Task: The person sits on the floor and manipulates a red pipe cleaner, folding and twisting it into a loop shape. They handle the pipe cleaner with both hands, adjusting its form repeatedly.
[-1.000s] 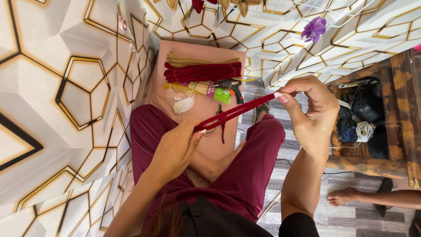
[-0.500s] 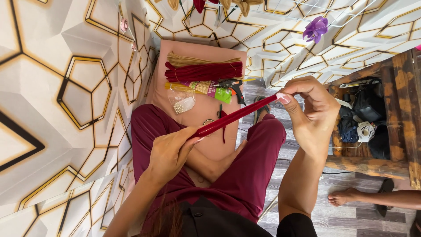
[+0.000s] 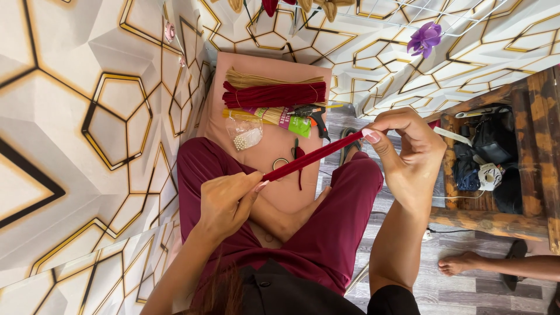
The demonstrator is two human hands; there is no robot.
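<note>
I hold a long dark red fuzzy stick stretched between both hands above my lap. My left hand pinches its lower end between thumb and fingers. My right hand grips the upper end with the fingertips. Below the stick lies a pink board across my crossed legs in maroon trousers. On the board are a bundle of the same red sticks, a bundle of thin wooden sticks, a black glue gun, scissors and a clear bag of white beads.
White wall panels with gold hexagon lines fill the left and top. A purple flower hangs on a wire grid. A wooden shelf with bags stands at the right. Another person's bare foot rests on the grey plank floor.
The view has shifted slightly. Both hands keep the red stick stretched between them, with my left hand's fingers shifting at its lower end.
</note>
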